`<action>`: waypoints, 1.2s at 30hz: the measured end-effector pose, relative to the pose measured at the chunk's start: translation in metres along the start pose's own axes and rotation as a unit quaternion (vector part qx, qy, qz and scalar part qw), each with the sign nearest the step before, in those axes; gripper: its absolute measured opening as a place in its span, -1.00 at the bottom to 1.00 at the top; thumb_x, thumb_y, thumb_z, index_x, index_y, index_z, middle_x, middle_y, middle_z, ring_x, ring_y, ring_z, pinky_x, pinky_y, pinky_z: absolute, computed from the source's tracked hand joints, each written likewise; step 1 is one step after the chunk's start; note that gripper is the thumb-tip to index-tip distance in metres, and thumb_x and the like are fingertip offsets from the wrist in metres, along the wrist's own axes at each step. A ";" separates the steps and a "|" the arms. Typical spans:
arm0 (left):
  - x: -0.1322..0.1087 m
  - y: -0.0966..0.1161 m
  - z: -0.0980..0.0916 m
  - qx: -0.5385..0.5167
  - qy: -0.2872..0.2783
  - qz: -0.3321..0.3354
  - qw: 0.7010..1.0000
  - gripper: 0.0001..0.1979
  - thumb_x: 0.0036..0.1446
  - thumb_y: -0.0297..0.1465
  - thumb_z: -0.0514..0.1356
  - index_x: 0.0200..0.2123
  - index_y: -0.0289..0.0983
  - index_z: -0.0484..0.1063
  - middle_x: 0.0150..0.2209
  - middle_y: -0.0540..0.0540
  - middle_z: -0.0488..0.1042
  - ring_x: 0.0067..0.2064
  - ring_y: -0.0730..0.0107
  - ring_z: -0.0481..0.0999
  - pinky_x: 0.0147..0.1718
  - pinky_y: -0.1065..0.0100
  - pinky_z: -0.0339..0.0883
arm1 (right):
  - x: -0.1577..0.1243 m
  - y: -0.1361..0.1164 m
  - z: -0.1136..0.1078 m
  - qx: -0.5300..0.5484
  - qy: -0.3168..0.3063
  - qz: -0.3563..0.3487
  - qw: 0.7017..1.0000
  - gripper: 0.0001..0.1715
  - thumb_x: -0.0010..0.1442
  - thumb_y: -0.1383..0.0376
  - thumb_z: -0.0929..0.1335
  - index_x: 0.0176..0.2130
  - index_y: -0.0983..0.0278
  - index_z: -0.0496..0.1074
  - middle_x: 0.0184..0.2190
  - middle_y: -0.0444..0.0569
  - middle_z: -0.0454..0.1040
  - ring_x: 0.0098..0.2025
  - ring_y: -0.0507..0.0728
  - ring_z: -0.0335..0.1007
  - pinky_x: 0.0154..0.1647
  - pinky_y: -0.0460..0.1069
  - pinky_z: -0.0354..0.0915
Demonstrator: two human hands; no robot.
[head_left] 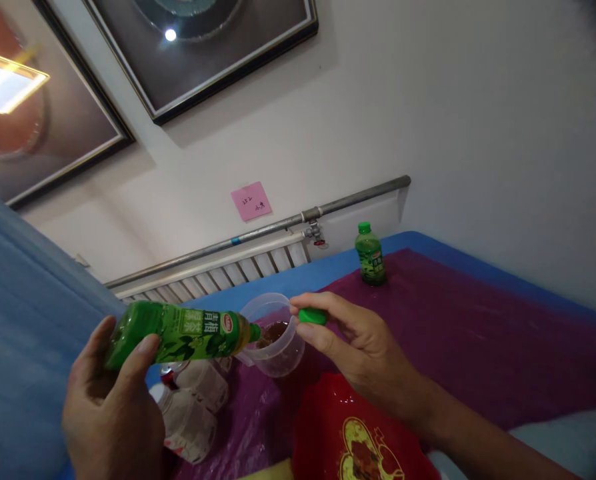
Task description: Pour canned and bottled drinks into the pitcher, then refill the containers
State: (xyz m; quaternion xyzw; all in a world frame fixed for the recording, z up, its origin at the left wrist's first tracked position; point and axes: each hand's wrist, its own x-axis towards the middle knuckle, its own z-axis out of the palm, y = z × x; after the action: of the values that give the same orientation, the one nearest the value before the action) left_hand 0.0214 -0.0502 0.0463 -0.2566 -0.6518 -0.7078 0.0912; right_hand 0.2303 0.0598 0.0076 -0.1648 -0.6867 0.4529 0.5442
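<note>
Gripped near its base by my left hand (115,407), a green tea bottle (193,331) lies nearly level, its open mouth over the rim of a clear plastic jug (278,360). Brownish liquid (273,335) shows inside the jug. Between thumb and forefinger, my right hand (361,340) pinches a green bottle cap (312,316) just right of the jug. Below that hand sits a red tray (323,427) with a gold printed pattern.
A second, capped green tea bottle (371,257) stands on the purple sheet (468,333) toward the wall. Several white bottles (191,420) are grouped beneath my left hand's bottle. A radiator (228,275) and a metal pipe (358,195) run along the wall. Blue cloth (23,333) hangs at left.
</note>
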 end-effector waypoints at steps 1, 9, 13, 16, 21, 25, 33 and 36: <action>0.000 0.001 0.001 -0.003 0.001 -0.003 1.000 -0.30 -0.14 -0.09 0.41 0.13 -0.01 0.39 0.09 -0.05 0.46 0.13 0.03 0.41 0.21 -0.15 0.11 | 0.001 0.001 0.000 -0.007 -0.002 0.003 1.000 -0.72 0.21 0.21 0.37 -0.06 0.16 0.50 -0.18 -0.10 0.59 -0.16 0.08 0.51 -0.09 0.00 0.42; -0.005 0.014 0.006 0.021 -0.014 0.004 1.000 -0.29 -0.08 -0.08 0.37 0.17 -0.08 0.35 0.09 -0.10 0.46 0.12 -0.01 0.41 0.18 -0.15 0.14 | 0.001 0.008 0.001 -0.061 -0.005 -0.029 0.998 -0.72 0.18 0.23 0.38 -0.07 0.15 0.49 -0.20 -0.11 0.58 -0.17 0.09 0.50 -0.16 -0.01 0.41; -0.008 0.019 0.006 0.052 -0.031 0.011 0.998 -0.28 -0.02 -0.09 0.34 0.21 -0.11 0.30 0.10 -0.09 0.44 0.13 0.03 0.40 0.17 -0.05 0.19 | 0.001 0.010 0.002 -0.081 -0.004 -0.057 0.995 -0.73 0.16 0.26 0.39 -0.09 0.16 0.49 -0.20 -0.12 0.59 -0.16 0.07 0.51 -0.14 -0.03 0.41; -0.008 0.021 0.007 0.056 -0.015 0.008 0.998 -0.30 -0.05 -0.09 0.35 0.18 -0.12 0.35 0.05 -0.09 0.47 0.11 0.04 0.42 0.15 -0.03 0.24 | 0.003 0.012 0.002 -0.098 -0.002 -0.072 0.993 -0.70 0.15 0.30 0.39 -0.08 0.17 0.49 -0.17 -0.11 0.59 -0.15 0.07 0.51 -0.10 -0.03 0.40; -0.008 0.023 0.009 0.045 -0.023 -0.004 0.999 -0.32 -0.04 -0.10 0.37 0.16 -0.09 0.36 0.02 -0.07 0.50 0.08 0.09 0.45 0.14 -0.03 0.24 | 0.005 0.015 -0.001 -0.167 -0.013 -0.093 0.981 -0.68 0.13 0.37 0.37 -0.09 0.16 0.49 -0.15 -0.09 0.59 -0.12 0.11 0.48 -0.02 0.06 0.37; -0.008 0.026 0.010 0.049 -0.031 -0.004 0.998 -0.32 -0.05 -0.09 0.36 0.16 -0.09 0.36 0.03 -0.10 0.49 0.08 0.07 0.45 0.11 -0.03 0.29 | 0.005 0.019 -0.001 -0.206 -0.012 -0.130 0.970 -0.70 0.15 0.38 0.36 -0.09 0.16 0.48 -0.13 -0.06 0.57 -0.09 0.13 0.46 -0.02 0.08 0.38; -0.005 0.024 0.010 0.035 -0.040 -0.002 0.999 -0.35 -0.06 -0.14 0.37 0.14 -0.08 0.38 0.04 -0.06 0.50 0.09 0.11 0.45 0.13 0.06 0.31 | 0.005 0.023 -0.001 -0.243 -0.006 -0.176 0.954 -0.69 0.18 0.45 0.32 -0.08 0.21 0.47 -0.12 -0.01 0.52 -0.07 0.09 0.46 -0.03 0.01 0.41; -0.003 0.022 0.004 0.031 -0.050 0.006 0.998 -0.34 -0.07 -0.16 0.39 0.14 -0.07 0.37 0.07 -0.06 0.48 0.12 0.13 0.43 0.17 0.07 0.26 | 0.006 0.020 -0.003 -0.267 -0.010 -0.196 0.944 -0.73 0.19 0.43 0.34 -0.10 0.20 0.47 -0.16 -0.05 0.57 -0.12 0.11 0.45 -0.07 0.05 0.40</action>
State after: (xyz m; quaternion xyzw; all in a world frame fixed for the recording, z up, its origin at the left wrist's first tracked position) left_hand 0.0357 -0.0503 0.0644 -0.2925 -0.6759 -0.6728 0.0704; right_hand 0.2251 0.0766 -0.0049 -0.1616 -0.8064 0.1389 0.5516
